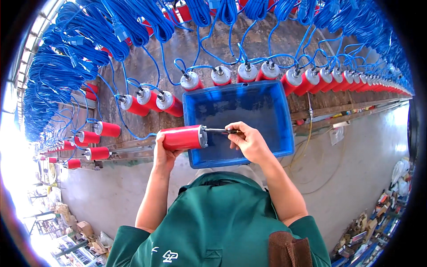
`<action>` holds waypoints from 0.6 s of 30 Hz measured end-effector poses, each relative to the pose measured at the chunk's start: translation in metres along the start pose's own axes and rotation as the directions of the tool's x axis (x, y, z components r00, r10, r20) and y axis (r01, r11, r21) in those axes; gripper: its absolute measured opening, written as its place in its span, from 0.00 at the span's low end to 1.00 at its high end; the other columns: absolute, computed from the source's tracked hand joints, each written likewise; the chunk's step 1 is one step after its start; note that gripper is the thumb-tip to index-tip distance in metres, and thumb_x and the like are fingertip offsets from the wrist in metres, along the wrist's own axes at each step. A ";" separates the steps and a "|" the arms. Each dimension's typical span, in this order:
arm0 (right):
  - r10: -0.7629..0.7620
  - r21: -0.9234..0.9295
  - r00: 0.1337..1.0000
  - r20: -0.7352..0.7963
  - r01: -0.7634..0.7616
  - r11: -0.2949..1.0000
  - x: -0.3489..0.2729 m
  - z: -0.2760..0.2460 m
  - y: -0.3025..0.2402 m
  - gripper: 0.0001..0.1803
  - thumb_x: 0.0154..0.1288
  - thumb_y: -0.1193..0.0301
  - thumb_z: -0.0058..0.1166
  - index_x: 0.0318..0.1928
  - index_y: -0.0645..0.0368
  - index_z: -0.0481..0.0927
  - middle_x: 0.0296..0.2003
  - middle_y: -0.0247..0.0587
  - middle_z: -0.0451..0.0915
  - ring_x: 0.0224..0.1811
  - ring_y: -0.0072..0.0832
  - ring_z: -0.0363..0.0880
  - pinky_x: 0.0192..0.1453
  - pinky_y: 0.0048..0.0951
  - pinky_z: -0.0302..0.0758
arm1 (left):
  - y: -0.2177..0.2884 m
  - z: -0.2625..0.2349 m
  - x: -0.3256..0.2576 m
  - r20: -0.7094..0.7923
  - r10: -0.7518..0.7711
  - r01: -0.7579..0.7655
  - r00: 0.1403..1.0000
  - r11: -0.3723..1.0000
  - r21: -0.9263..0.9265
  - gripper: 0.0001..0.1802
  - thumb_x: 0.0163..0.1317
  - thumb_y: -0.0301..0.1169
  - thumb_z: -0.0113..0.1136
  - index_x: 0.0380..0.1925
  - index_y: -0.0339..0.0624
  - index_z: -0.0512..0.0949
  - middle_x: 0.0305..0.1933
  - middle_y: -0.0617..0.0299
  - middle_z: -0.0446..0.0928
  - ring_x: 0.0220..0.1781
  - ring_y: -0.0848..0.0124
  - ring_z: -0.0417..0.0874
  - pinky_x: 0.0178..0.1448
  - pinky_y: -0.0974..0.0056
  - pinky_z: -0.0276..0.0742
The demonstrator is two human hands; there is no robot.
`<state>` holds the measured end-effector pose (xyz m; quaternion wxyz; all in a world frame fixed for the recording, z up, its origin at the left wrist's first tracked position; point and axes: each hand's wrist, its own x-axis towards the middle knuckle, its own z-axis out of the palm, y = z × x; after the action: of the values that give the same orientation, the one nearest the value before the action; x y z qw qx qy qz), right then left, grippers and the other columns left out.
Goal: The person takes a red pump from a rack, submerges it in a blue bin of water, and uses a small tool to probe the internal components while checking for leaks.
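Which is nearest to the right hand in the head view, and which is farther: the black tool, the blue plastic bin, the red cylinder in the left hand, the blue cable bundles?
From the right hand:
1. Black tool, held in its fingers.
2. Blue plastic bin, directly beneath and behind the hand.
3. Red cylinder, to the left, in the left hand.
4. Blue cable bundles, far across the bench, top.

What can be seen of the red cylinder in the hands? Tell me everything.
The red cylinder is a smooth, glossy body with a silvery metal end cap on its right. It lies horizontal over the near-left corner of the blue tub. The left hand grips it from below; the right hand holds a dark tool against the cap.
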<state>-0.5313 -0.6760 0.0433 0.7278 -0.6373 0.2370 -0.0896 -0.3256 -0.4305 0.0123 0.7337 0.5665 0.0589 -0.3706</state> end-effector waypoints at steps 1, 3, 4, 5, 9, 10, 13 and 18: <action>0.000 -0.001 1.000 0.004 0.000 1.000 0.002 0.000 0.002 0.12 0.77 0.78 0.58 0.57 0.62 0.80 0.37 0.33 0.82 0.33 0.20 0.79 0.40 0.24 0.78 | 0.000 -0.001 0.002 0.009 -0.005 0.005 1.000 1.000 -0.008 0.39 0.67 0.62 0.60 0.63 0.40 0.72 0.60 0.46 0.82 0.62 0.54 0.86 0.63 0.47 0.88; -0.001 -0.003 1.000 0.008 0.001 1.000 0.005 0.000 0.001 0.12 0.77 0.79 0.57 0.57 0.61 0.80 0.37 0.33 0.82 0.34 0.19 0.79 0.40 0.24 0.78 | -0.001 -0.003 0.003 0.010 -0.003 0.003 1.000 1.000 -0.002 0.39 0.68 0.62 0.59 0.63 0.39 0.73 0.60 0.46 0.83 0.62 0.54 0.87 0.62 0.48 0.88; -0.022 -0.005 0.999 0.025 0.022 1.000 0.005 0.000 0.000 0.12 0.77 0.79 0.57 0.57 0.61 0.80 0.37 0.33 0.82 0.34 0.20 0.79 0.41 0.25 0.78 | -0.001 -0.004 0.003 0.011 -0.003 0.003 1.000 1.000 0.002 0.39 0.68 0.62 0.59 0.63 0.39 0.73 0.60 0.46 0.83 0.61 0.54 0.87 0.62 0.48 0.88; -0.043 -0.006 0.998 0.041 0.043 0.999 0.006 0.000 -0.001 0.12 0.77 0.80 0.56 0.57 0.60 0.80 0.37 0.34 0.82 0.35 0.20 0.79 0.42 0.25 0.78 | -0.001 -0.004 0.004 0.012 -0.002 0.002 1.000 1.000 0.002 0.39 0.68 0.62 0.59 0.63 0.39 0.73 0.60 0.46 0.83 0.61 0.54 0.87 0.62 0.48 0.88; -0.064 -0.110 0.994 0.084 0.073 0.991 0.013 -0.007 0.002 0.11 0.77 0.81 0.54 0.55 0.61 0.81 0.38 0.34 0.82 0.38 0.21 0.81 0.44 0.25 0.79 | -0.002 -0.003 0.003 0.038 0.006 -0.006 0.999 1.000 0.001 0.39 0.69 0.63 0.58 0.63 0.39 0.73 0.60 0.47 0.83 0.60 0.55 0.88 0.61 0.49 0.89; -0.088 -0.065 0.992 0.094 0.095 0.993 0.014 -0.008 0.003 0.11 0.78 0.81 0.52 0.56 0.62 0.79 0.39 0.36 0.83 0.41 0.22 0.83 0.46 0.26 0.80 | -0.001 -0.003 0.003 0.044 0.007 -0.007 0.999 1.000 -0.001 0.39 0.69 0.63 0.57 0.63 0.39 0.73 0.59 0.47 0.83 0.60 0.55 0.88 0.61 0.49 0.89; -0.130 0.054 0.988 0.088 0.126 0.991 0.019 -0.009 0.010 0.11 0.81 0.79 0.48 0.58 0.63 0.75 0.42 0.40 0.85 0.43 0.25 0.86 0.46 0.27 0.83 | 0.000 -0.003 0.004 0.055 -0.003 0.003 0.998 1.000 -0.002 0.39 0.69 0.63 0.58 0.63 0.40 0.73 0.60 0.48 0.83 0.60 0.56 0.88 0.61 0.49 0.89; 0.055 0.131 0.996 0.074 -0.064 0.989 0.019 -0.015 0.000 0.09 0.85 0.68 0.46 0.52 0.62 0.73 0.42 0.43 0.88 0.29 0.23 0.85 0.31 0.25 0.79 | 0.000 -0.002 0.001 0.031 0.012 -0.012 0.999 1.000 0.013 0.40 0.67 0.64 0.60 0.64 0.41 0.72 0.60 0.48 0.83 0.60 0.56 0.87 0.60 0.49 0.89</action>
<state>-0.5217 -0.6969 0.0378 0.7788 -0.5827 0.2238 -0.0612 -0.3239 -0.4291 0.0105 0.7330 0.5658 0.0418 -0.3753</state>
